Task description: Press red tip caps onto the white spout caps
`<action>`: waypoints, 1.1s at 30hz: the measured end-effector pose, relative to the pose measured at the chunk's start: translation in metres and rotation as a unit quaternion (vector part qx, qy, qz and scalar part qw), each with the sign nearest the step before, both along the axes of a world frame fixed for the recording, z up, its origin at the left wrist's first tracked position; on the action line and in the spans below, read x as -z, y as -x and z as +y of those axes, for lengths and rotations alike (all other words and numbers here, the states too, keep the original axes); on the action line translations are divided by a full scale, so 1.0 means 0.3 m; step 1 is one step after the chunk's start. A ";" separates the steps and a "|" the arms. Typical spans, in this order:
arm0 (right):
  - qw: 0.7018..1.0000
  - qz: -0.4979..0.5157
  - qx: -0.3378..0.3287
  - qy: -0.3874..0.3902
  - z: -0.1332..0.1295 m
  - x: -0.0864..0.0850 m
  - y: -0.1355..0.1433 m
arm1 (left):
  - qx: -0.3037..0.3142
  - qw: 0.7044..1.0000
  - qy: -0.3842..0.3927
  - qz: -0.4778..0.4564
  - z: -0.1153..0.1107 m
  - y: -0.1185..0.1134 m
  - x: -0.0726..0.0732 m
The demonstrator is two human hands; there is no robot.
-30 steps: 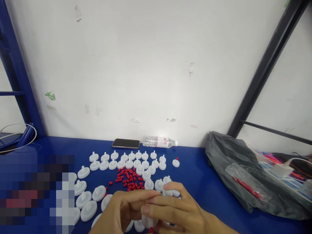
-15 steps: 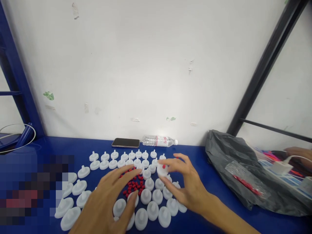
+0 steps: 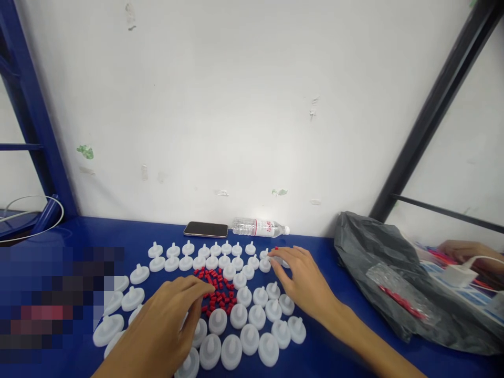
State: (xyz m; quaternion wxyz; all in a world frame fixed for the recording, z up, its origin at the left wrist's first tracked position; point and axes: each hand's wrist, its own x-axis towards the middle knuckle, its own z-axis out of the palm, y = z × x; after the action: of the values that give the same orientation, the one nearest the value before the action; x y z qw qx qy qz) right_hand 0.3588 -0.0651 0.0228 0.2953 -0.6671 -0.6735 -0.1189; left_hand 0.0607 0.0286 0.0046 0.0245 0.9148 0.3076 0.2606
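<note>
My left hand (image 3: 177,310) bends over a pile of small red caps (image 3: 220,299), its index fingertip at the pile's left edge. The fingers curl in towards the thumb; whatever is between them is hidden. At the back right, my right hand (image 3: 301,270) has its fingers around a white round plastic piece (image 3: 284,262), low at the table and mostly covered by the hand. A bit of red shows just beyond these fingers. Many similar white pieces (image 3: 249,338), each a disc with a stem pointing up, stand in rows around the red caps.
A phone (image 3: 206,229) and a clear plastic bottle (image 3: 260,227) lie along the wall on the blue table (image 3: 129,231). At right is a dark grey plastic bag (image 3: 366,252) with a clear packet of red pieces (image 3: 401,299). Another person's hand (image 3: 464,251) shows at far right.
My right hand has carried the white piece with the red cap back and right, down to the table. My left hand's fingers have drawn together and come down by the red caps.
</note>
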 end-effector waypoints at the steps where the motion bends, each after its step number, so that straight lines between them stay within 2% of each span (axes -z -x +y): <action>1: 1.000 -0.003 0.007 0.013 0.001 0.004 -0.004 | -0.002 1.000 0.002 -0.002 -0.002 -0.001 0.003; 6: 0.996 -0.034 0.018 0.077 0.003 0.021 -0.017 | 0.018 0.999 0.042 0.008 -0.029 -0.023 -0.001; 10: 0.996 -0.073 0.036 0.034 -0.002 -0.001 -0.010 | 0.010 0.997 0.064 0.050 -0.043 -0.037 -0.011; 12: 0.998 -0.064 0.017 0.021 -0.009 -0.024 -0.001 | 0.007 0.995 0.076 0.070 -0.050 -0.040 -0.024; 15: 0.998 -0.050 -0.014 0.044 -0.021 -0.049 0.017 | -0.004 0.987 0.110 0.115 -0.063 -0.047 -0.054; 19: 0.994 -0.062 -0.038 0.080 -0.026 -0.036 0.033 | -0.019 0.974 0.153 0.167 -0.073 -0.063 -0.085; 24: 0.991 -0.040 -0.067 0.110 -0.020 -0.008 0.033 | -0.037 0.969 0.159 0.187 -0.078 -0.074 -0.102; 33: 0.993 -0.030 -0.067 0.089 -0.020 -0.021 0.037 | -0.055 0.969 0.133 0.200 -0.064 -0.064 -0.098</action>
State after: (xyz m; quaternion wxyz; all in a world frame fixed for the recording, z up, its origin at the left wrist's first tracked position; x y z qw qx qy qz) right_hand 0.3478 -0.0711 0.0290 0.2221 -0.6404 -0.7329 -0.0588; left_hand 0.0799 0.0094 0.0340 0.0692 0.9185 0.3883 0.0298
